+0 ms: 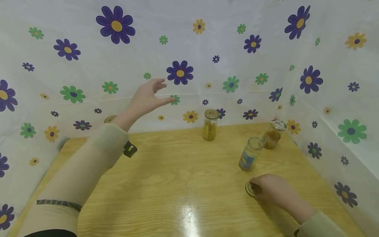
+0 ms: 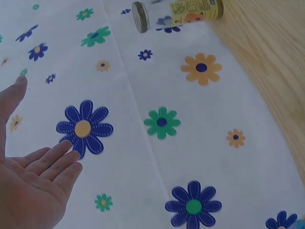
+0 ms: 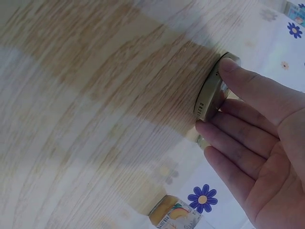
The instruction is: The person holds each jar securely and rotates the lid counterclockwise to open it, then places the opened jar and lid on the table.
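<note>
My right hand (image 1: 276, 192) pinches a round gold jar lid (image 1: 251, 189) low over the front right of the table. In the right wrist view the thumb presses one side of the lid (image 3: 212, 88) and fingertips (image 3: 202, 125) lie at its opposite edge. Just behind that hand stands a lidless glass jar (image 1: 250, 156) with a blue label. My left hand (image 1: 148, 97) is raised in front of the flowered backdrop, thumb and fingers spread, holding nothing. Nearest to it is a glass jar (image 1: 210, 126) with a gold lid and yellowish contents, at the back of the table.
A third jar (image 1: 272, 135) with a white patterned lid stands at the back right, close behind the lidless one. Behind the left wrist another gold lid (image 1: 110, 119) shows, partly hidden. Flower-printed white cloth (image 1: 195, 49) encloses the wooden table (image 1: 177, 164) at back and sides.
</note>
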Available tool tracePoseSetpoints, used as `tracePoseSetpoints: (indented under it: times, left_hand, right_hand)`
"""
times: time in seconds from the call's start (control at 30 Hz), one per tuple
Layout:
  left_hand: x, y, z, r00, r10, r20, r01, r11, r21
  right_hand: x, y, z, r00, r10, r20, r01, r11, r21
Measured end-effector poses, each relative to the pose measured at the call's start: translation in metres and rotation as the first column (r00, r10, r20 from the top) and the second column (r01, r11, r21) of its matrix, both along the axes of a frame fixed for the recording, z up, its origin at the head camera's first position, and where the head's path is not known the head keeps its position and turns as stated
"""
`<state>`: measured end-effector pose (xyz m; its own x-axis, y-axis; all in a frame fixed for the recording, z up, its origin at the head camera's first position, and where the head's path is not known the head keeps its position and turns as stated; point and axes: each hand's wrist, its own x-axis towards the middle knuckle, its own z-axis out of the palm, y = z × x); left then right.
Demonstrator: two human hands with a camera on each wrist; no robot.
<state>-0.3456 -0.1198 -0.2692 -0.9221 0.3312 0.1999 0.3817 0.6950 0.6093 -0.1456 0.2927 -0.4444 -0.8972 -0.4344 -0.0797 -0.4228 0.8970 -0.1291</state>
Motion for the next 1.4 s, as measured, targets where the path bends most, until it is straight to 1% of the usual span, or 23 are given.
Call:
tracePoseSetpoints:
  times: [0.07, 0.13, 0.27, 0.37, 0.43, 0.53, 0.67, 0.73, 0.93, 1.07, 1.13, 1.3, 1.37, 1.4]
  left_hand:
    - [-0.002, -0.015, -0.001, 1.0, 0.029, 0.006, -0.029, 1.0, -0.001]
    - [-0.003, -0.03, -0.001, 0.998, 0.053, 0.026, -0.053, 0.998, -0.015]
    - [-0.005, -0.061, -0.002, 0.992, 0.075, 0.105, -0.071, 0.996, -0.049]
    - [-0.008, -0.083, -0.002, 0.983, 0.103, 0.152, -0.088, 0.991, -0.101]
    - [-0.012, -0.096, -0.003, 0.978, 0.126, 0.167, -0.102, 0.984, -0.145]
    - [-0.015, -0.113, -0.006, 0.97, 0.169, 0.176, -0.136, 0.973, -0.188]
    - [-0.015, -0.132, -0.013, 0.958, 0.211, 0.197, -0.172, 0.965, -0.198]
    - [-0.015, -0.141, -0.016, 0.953, 0.22, 0.209, -0.178, 0.963, -0.203]
    - [-0.014, -0.163, -0.026, 0.946, 0.226, 0.233, -0.176, 0.96, -0.216]
    - [-0.013, -0.172, -0.033, 0.934, 0.243, 0.263, -0.179, 0.953, -0.246]
    - [-0.013, -0.176, -0.037, 0.93, 0.243, 0.277, -0.165, 0.947, -0.275]
    - [-0.011, -0.183, -0.051, 0.925, 0.211, 0.316, -0.109, 0.944, -0.312]
    - [-0.01, -0.184, -0.056, 0.92, 0.207, 0.332, -0.097, 0.942, -0.321]
    - [-0.009, -0.184, -0.058, 0.915, 0.21, 0.344, -0.093, 0.941, -0.327]
  right_hand:
    - [0.0, 0.001, 0.0, 1.0, 0.008, -0.02, -0.008, 1.0, 0.0]
    - [0.0, 0.001, 0.0, 0.999, 0.016, -0.035, -0.017, 1.0, -0.003]
    - [0.001, 0.002, 0.001, 0.999, 0.024, -0.036, -0.024, 1.0, 0.006]
    - [0.002, 0.001, 0.002, 0.999, 0.022, -0.03, -0.022, 1.0, 0.009]
    - [0.002, 0.001, 0.002, 0.999, 0.02, -0.027, -0.02, 1.0, 0.011]
    - [0.001, 0.0, 0.001, 1.0, 0.015, -0.024, -0.014, 1.0, 0.014]
    - [0.0, 0.001, 0.0, 1.0, 0.012, -0.018, -0.012, 1.0, 0.006]
    - [0.0, 0.001, -0.001, 1.0, 0.013, -0.015, -0.013, 1.0, -0.003]
    - [0.0, 0.0, 0.0, 1.0, 0.008, -0.002, -0.008, 1.0, -0.013]
    - [0.0, 0.0, 0.0, 1.0, -0.002, 0.001, 0.002, 1.0, 0.002]
    - [0.0, -0.001, 0.0, 1.0, -0.01, 0.003, 0.01, 1.0, 0.007]
    - [0.0, 0.0, 0.0, 1.0, -0.025, 0.009, 0.025, 1.0, 0.004]
    - [0.0, 0.0, 0.0, 1.0, -0.021, 0.005, 0.021, 1.0, 0.003]
    - [0.0, 0.0, 0.0, 1.0, -0.017, 0.003, 0.017, 1.0, 0.004]
